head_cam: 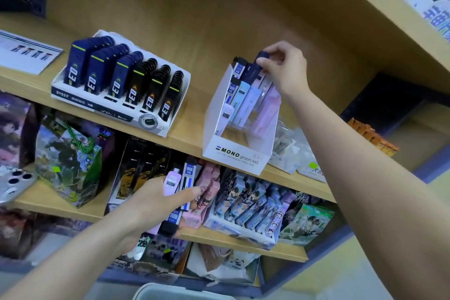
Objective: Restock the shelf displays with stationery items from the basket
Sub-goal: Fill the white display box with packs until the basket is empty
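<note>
A white Mono display box (233, 153) stands on the wooden shelf (190, 139), with several slim pencil-lead cases upright in its back rows. My right hand (285, 66) pinches the top of a dark navy lead case (255, 66) at the box's back right, the case tilted and partly down among the others. Lower down, my left hand (155, 200) grips a fanned bunch of lead cases (181, 187), pink, black and blue-white, in front of the shelf below. A pale basket rim (180, 292) shows at the bottom edge.
A white tray of navy and black 0.3 lead cases (121, 83) sits left of the Mono box. Clear packets (289, 151) and orange boxes (372, 136) lie to its right. Illustrated boxes and a card display (248, 207) fill the lower shelf. A phone (14, 185) rests at far left.
</note>
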`<state>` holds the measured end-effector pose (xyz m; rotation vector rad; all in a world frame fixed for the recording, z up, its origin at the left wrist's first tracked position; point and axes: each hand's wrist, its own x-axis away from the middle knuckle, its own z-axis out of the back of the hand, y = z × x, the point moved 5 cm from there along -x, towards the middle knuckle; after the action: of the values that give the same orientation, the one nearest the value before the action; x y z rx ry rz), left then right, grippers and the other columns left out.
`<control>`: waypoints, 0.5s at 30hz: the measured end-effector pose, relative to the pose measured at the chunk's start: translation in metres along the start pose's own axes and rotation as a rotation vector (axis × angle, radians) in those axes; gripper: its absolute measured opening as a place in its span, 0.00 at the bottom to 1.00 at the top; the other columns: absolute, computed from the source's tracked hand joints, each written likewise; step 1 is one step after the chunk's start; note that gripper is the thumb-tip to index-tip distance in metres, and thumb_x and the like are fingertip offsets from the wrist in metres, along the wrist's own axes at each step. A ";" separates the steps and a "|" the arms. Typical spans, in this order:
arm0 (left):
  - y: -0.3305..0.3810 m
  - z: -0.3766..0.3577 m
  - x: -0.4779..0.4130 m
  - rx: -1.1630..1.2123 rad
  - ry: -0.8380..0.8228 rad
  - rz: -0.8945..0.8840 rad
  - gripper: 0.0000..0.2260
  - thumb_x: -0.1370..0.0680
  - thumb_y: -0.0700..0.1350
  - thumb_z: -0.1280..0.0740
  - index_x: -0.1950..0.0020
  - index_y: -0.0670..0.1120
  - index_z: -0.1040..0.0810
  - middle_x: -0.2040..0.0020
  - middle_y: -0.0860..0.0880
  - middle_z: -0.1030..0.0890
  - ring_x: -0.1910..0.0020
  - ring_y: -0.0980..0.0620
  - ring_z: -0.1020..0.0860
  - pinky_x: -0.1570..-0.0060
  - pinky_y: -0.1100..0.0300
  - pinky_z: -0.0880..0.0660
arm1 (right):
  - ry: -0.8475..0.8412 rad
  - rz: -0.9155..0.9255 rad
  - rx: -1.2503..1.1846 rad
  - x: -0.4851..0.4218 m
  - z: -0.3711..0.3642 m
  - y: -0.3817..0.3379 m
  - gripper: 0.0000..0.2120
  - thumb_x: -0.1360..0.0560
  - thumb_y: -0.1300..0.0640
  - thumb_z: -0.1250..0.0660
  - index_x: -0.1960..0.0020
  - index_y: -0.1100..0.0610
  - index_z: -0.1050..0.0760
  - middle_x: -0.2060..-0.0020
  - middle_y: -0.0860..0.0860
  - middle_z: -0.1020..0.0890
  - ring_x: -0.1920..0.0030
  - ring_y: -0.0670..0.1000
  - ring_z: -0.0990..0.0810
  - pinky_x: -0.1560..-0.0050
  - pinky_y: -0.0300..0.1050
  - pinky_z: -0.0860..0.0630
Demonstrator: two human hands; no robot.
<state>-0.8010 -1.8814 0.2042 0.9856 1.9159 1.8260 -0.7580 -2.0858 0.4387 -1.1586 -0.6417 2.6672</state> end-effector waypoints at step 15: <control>-0.005 0.005 -0.004 0.018 0.011 0.015 0.19 0.35 0.59 0.28 0.56 0.44 0.20 0.71 0.49 0.22 0.65 0.47 0.25 0.46 0.45 0.28 | -0.037 0.079 0.244 0.006 -0.011 0.006 0.09 0.24 0.57 0.32 0.46 0.58 0.18 0.54 0.49 0.20 0.56 0.44 0.24 0.55 0.32 0.29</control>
<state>-0.7964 -1.8802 0.1974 1.0002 1.9398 1.8288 -0.7540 -2.0857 0.4247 -1.0903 -0.2699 2.7419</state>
